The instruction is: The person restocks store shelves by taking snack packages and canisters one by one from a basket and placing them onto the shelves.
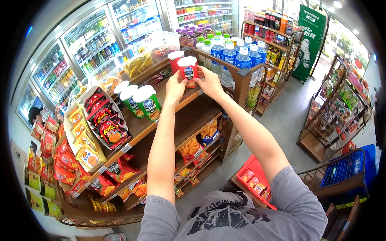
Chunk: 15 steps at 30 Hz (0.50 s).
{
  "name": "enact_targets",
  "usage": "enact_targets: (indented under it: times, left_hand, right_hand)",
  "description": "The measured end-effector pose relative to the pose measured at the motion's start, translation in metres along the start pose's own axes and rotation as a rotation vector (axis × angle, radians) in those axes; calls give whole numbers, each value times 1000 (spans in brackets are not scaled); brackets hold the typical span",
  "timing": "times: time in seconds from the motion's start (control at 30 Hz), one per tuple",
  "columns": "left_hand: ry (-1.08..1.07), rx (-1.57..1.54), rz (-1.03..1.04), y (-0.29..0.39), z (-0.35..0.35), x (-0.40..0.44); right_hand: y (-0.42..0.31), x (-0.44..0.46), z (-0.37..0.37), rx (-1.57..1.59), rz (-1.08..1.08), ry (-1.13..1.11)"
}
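Note:
Both hands are on a red snack cup (189, 73) with a white lid, upright at the right end of the top shelf (187, 94). My left hand (176, 86) grips its left side and my right hand (209, 82) its right side, fingers closed around it. Just behind stands a second red cup (174, 62) with a white lid. Left of my left hand, several green cups (148, 105) with white lids stand in a row from front to back. Whether the held cup rests on the shelf or is slightly lifted, I cannot tell.
Display boxes of black-and-red packets (110, 130) and yellow packets (85, 146) sit left on the shelf. Blue-labelled bottles (242, 61) stand beyond the wooden end post (241, 90). A red basket (242, 173) with packets lies below my right arm. Lower shelves hold snack bags (190, 148).

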<state>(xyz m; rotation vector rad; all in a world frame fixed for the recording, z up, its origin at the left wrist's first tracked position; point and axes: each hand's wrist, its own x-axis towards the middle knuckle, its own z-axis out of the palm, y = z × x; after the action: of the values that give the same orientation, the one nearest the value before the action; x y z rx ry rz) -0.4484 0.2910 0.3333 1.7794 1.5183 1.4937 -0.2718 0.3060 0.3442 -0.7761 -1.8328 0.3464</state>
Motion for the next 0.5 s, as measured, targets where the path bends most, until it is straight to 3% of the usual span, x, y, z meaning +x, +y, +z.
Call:
enact_targets:
  times: [0.1, 0.27, 0.37, 0.43, 0.5]
  left_hand:
    - [40, -67, -148, 19, -2, -12]
    - [12, -104, -155, 14, 0, -13]
    - [13, -98, -149, 12, 0, -10]
    - [136, 164, -26, 20, 1, -14]
    - [184, 151, 88, 29, 2, -19]
  right_hand:
    - [-3, 3, 6, 67, 203, 2]
    - [18, 8, 25, 7, 154, 24]
    - [20, 7, 28, -196, 53, 8]
    - [19, 3, 29, -161, 40, 83]
    - [14, -3, 23, -82, 38, 113]
